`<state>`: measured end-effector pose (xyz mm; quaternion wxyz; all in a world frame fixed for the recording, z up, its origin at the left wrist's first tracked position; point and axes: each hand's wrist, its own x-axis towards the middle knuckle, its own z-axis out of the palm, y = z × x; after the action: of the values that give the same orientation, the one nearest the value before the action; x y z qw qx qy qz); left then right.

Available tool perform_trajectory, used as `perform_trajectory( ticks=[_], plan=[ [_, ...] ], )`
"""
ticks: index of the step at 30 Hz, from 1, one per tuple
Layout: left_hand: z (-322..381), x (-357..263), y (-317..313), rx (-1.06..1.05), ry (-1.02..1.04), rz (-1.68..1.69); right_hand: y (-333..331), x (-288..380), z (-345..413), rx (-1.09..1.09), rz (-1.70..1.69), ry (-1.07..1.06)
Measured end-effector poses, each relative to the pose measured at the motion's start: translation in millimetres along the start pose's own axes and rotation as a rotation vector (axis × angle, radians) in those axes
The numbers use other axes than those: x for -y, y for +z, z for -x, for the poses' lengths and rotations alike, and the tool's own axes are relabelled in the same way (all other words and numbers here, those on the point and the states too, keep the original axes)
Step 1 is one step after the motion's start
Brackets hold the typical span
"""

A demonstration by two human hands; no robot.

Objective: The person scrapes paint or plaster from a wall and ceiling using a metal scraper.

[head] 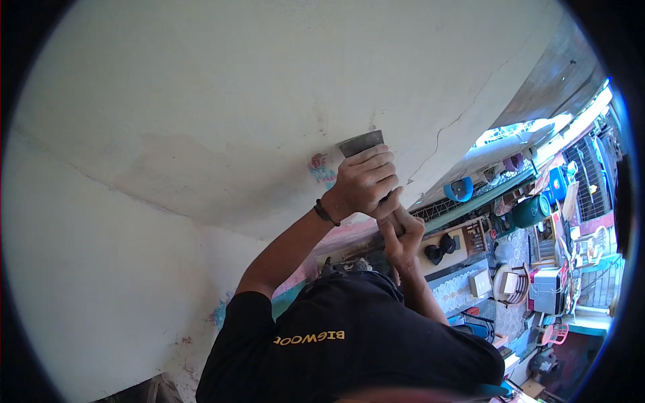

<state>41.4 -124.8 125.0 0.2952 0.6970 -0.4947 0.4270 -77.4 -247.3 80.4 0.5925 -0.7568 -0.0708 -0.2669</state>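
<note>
A wide scraper blade (362, 143) lies against, or very close to, the pale plastered wall (227, 101). My left hand (367, 181), with a dark band on its wrist, wraps around the scraper just below the blade. Lower down, my right hand (403, 237) grips the handle end; the fingers hide most of the handle. Beside the blade, a patch of old pink and turquoise paint (321, 169) shows on the wall. A thin crack (453, 122) runs up the wall to the right of the blade.
On the right below stand a table with a lace-patterned cloth (456, 292), a wooden chair (519, 287), a green barrel (531, 211) and a tan-topped table (438, 262) holding dark objects. A blue container (458, 190) is near the wall. Another wall crack (126, 191) lies at left.
</note>
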Motion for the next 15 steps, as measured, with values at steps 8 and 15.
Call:
perform_trajectory(
  ticks=[8, 15],
  plan=[
    [-39.0, 9.9, -9.5, -0.069, 0.041, -0.037, -13.5, 20.6, -28.8, 0.063, 0.004, -0.003],
    [-17.1, 5.7, -11.7, 0.015, -0.001, -0.027, -10.5, 11.0, -14.7, 0.074, 0.04, -0.002]
  ],
)
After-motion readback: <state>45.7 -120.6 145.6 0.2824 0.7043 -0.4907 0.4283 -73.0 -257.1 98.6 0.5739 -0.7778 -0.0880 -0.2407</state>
